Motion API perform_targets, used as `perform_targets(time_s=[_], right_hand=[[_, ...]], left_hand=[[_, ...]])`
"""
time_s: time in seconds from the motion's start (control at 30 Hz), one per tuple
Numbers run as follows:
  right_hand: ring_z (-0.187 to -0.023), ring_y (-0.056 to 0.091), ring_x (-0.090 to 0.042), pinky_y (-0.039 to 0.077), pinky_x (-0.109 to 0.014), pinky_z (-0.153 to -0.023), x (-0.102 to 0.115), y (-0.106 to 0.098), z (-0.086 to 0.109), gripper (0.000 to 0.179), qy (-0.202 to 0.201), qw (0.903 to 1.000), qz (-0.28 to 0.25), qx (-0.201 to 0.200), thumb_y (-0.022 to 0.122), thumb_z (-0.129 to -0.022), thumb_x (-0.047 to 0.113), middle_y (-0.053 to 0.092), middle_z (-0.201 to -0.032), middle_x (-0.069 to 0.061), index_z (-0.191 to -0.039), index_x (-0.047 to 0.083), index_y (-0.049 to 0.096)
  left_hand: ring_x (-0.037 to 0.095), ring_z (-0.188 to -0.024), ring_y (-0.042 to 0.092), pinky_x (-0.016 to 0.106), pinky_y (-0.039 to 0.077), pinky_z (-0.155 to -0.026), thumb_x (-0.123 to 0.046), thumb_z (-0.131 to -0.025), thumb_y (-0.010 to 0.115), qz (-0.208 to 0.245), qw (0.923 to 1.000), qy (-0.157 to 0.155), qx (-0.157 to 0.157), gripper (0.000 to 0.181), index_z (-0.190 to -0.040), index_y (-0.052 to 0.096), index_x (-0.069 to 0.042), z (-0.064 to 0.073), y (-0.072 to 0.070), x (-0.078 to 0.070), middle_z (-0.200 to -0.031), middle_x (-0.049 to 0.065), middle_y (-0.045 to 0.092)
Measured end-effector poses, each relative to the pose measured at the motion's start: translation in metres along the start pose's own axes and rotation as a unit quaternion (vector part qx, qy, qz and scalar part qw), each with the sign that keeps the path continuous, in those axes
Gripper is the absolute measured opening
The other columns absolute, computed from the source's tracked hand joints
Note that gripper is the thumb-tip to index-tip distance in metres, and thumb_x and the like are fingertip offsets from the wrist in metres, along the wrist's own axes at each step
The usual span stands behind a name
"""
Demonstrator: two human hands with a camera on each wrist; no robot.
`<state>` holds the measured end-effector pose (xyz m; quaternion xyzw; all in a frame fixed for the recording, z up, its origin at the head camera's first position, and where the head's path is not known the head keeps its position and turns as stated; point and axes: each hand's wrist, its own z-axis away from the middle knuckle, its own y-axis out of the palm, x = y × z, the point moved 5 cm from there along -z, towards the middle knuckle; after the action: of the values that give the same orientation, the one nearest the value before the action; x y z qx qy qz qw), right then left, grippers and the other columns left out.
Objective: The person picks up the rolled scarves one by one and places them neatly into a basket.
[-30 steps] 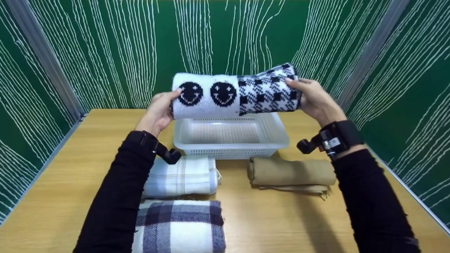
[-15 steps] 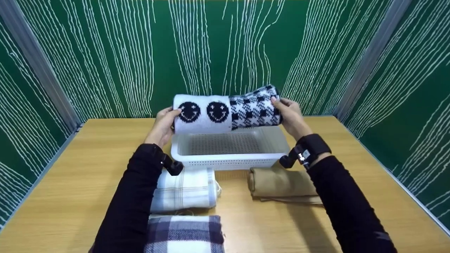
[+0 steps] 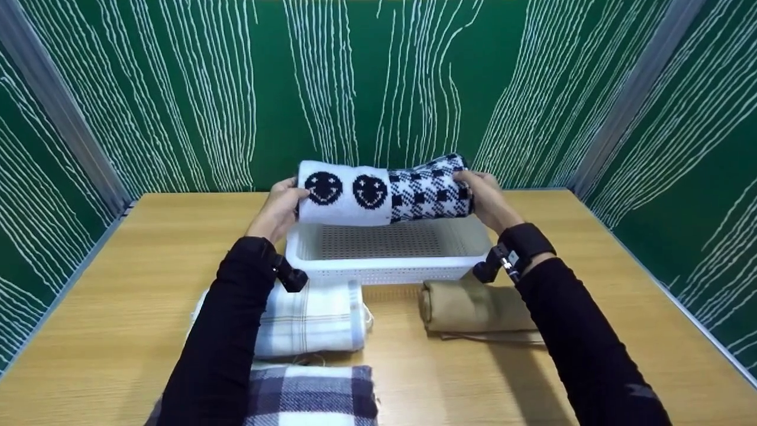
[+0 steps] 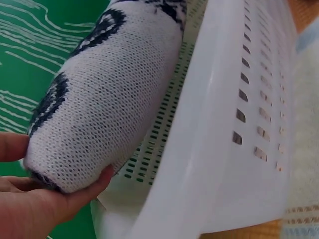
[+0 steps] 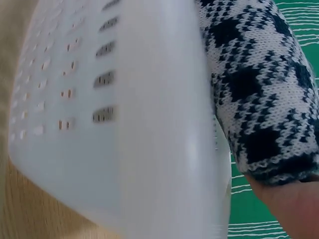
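The place was a small booth, most like a lab or studio cell set up for recording. Green panels (image 3: 378,89) marked with wavy white lines closed off the back and both sides, and grey posts (image 3: 636,89) stood where they met at the two far corners. A wood-grain table (image 3: 136,284) filled the space between, and black cameras (image 3: 291,277) were strapped to the person's wrists.

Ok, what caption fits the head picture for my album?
Left hand and right hand hold a smiley-faced, checked knit roll above a white basket.
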<state>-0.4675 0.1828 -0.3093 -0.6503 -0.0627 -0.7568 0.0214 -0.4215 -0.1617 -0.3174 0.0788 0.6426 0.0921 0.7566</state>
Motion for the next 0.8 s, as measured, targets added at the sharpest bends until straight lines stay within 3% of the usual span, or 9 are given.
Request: perform_targets(time_s=[0.13, 0.3, 0.43, 0.63, 0.8], right_hand=[[-0.124, 0.04, -0.028, 0.035, -0.037, -0.106, -0.001, 0.005, -0.003, 0.068, 0.009, 0.9991, 0.022, 0.035, 0.051, -0.089, -0.002, 0.033, -0.142, -0.018, -0.147, -0.005, 0.017], [-0.119, 0.043, -0.027, 0.037, -0.036, -0.104, -0.006, 0.006, -0.009, 0.061, -0.007, 0.9973, 0.05, 0.054, 0.048, -0.091, -0.005, 0.04, -0.133, -0.015, -0.146, -0.006, 0.022], [-0.126, 0.038, -0.03, 0.035, -0.036, -0.106, -0.01, 0.005, -0.011, 0.063, -0.011, 0.9953, 0.067, 0.069, 0.045, -0.092, -0.007, 0.034, -0.141, -0.018, -0.148, -0.005, 0.016], [-0.13, 0.035, -0.033, 0.033, -0.039, -0.107, -0.016, 0.004, -0.011, 0.064, -0.009, 0.9933, 0.063, 0.096, 0.044, -0.093, -0.009, 0.029, -0.145, -0.021, -0.149, -0.004, 0.013], [-0.129, 0.037, -0.034, 0.035, -0.04, -0.106, -0.022, 0.005, -0.012, 0.063, -0.003, 0.9912, 0.078, 0.107, 0.044, -0.094, -0.008, 0.031, -0.145, -0.022, -0.149, -0.002, 0.014]], left_hand=[[0.028, -0.132, 0.033, 0.036, 0.032, -0.108, 0.007, -0.097, 0.031, -0.02, 0.9998, -0.002, 0.005, 0.06, -0.152, 0.009, -0.002, -0.002, -0.001, 0.003, -0.149, 0.018, 0.028], [0.029, -0.134, 0.031, 0.037, 0.031, -0.108, 0.006, -0.098, 0.033, -0.075, 0.9972, 0.002, 0.006, 0.062, -0.152, 0.006, -0.004, -0.006, 0.0, 0.003, -0.151, 0.018, 0.023], [0.029, -0.133, 0.029, 0.036, 0.029, -0.109, 0.008, -0.096, 0.038, -0.112, 0.9936, 0.007, 0.0, 0.065, -0.152, 0.008, -0.002, -0.009, 0.002, 0.003, -0.152, 0.019, 0.021], [0.024, -0.139, 0.015, 0.03, 0.016, -0.113, 0.016, -0.089, 0.036, -0.094, 0.9955, -0.006, -0.004, 0.07, -0.15, 0.004, 0.003, -0.014, 0.005, 0.007, -0.156, 0.018, 0.009], [0.021, -0.142, 0.003, 0.03, 0.008, -0.113, 0.02, -0.085, 0.03, -0.088, 0.9958, -0.024, 0.008, 0.075, -0.151, 0.001, -0.001, -0.015, 0.007, 0.013, -0.158, 0.014, -0.001]])
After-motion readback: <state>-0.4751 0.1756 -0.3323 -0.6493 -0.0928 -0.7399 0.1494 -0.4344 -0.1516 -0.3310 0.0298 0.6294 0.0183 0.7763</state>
